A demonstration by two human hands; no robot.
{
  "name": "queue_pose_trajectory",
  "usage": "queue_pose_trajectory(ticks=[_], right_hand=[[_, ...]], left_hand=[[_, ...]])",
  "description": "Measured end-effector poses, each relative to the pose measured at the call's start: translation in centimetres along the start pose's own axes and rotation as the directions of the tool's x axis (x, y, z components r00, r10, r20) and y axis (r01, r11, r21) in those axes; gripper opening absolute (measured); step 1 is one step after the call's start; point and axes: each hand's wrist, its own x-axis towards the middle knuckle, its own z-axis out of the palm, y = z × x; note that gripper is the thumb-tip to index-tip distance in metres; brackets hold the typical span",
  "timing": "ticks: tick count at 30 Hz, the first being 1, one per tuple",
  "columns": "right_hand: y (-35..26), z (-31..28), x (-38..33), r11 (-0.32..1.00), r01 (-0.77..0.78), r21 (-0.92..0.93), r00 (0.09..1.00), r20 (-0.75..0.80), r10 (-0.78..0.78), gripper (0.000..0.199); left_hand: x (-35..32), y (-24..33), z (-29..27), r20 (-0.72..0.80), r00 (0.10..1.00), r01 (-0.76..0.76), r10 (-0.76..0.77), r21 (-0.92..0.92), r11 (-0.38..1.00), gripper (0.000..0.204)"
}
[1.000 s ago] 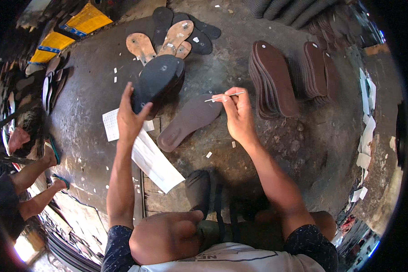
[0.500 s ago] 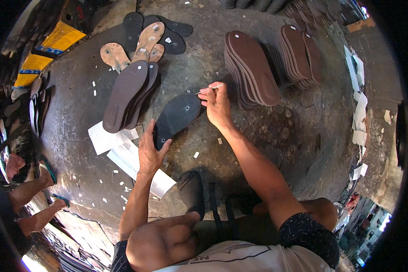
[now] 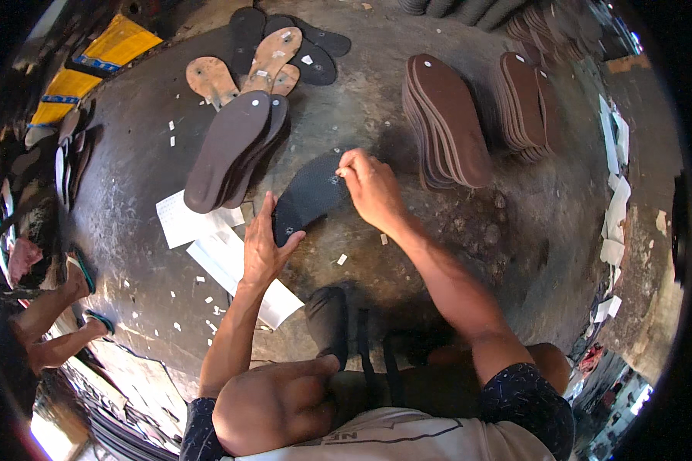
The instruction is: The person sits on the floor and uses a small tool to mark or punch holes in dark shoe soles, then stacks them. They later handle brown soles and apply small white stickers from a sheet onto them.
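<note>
A black shoe sole [image 3: 312,189] lies slantwise on the worn floor before me. My left hand [image 3: 263,244] grips its near end, thumb on the right edge and fingers along the left. At the far right edge of the sole, my right hand [image 3: 373,188] is closed in a pinch. The thin silver stick-like tool it held half a second ago is mostly hidden by the fingers now. Pale marks show near both ends of the sole. Beyond it to the left stands a stack of dark brown soles [image 3: 227,154], with a white dot on top.
More brown sole stacks [image 3: 447,123] [image 3: 521,104] stand at the right. Tan sole templates [image 3: 275,54] and black soles [image 3: 315,67] lie at the back. White papers [image 3: 242,265] lie left of my hand. Another person's feet [image 3: 81,276] are at the far left.
My right hand has turned over at the sole's far edge, and the silver tool has dropped from view. The left hand keeps its grip. The whole view has shifted slightly.
</note>
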Motion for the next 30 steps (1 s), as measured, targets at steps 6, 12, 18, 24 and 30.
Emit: queue_pose_trajectory(ticks=[6,12,18,24,30], right_hand=[[-5.5,6.1,-1.6,0.869,-0.227,0.439,0.970,0.182,0.162,0.014],[-5.6,8.8,-2.3,0.990,0.132,0.046,0.986,0.092,-0.136,0.013],[-5.5,6.2,-5.2,0.962,-0.006,0.272,0.990,0.137,-0.033,0.011],[-5.6,3.7,-2.7,0.945,0.056,0.321,0.993,0.080,-0.086,0.010],[-3.1,-1.6,-0.5,0.741,-0.023,0.672,0.987,-0.103,0.124,0.012]], left_hand=[[-0.1,-0.5,-0.1,0.049,0.993,0.111,-0.107,-0.107,0.988,0.116],[0.1,-0.8,0.1,0.047,0.994,0.106,-0.102,-0.112,0.988,0.113],[-0.1,-0.5,0.2,0.037,0.995,0.092,-0.089,-0.095,0.991,0.113],[1.9,1.1,-1.8,0.129,0.987,0.087,-0.094,0.061,0.994,0.106],[8.6,-3.1,-10.8,-0.220,0.969,0.134,-0.116,0.071,0.988,0.083]])
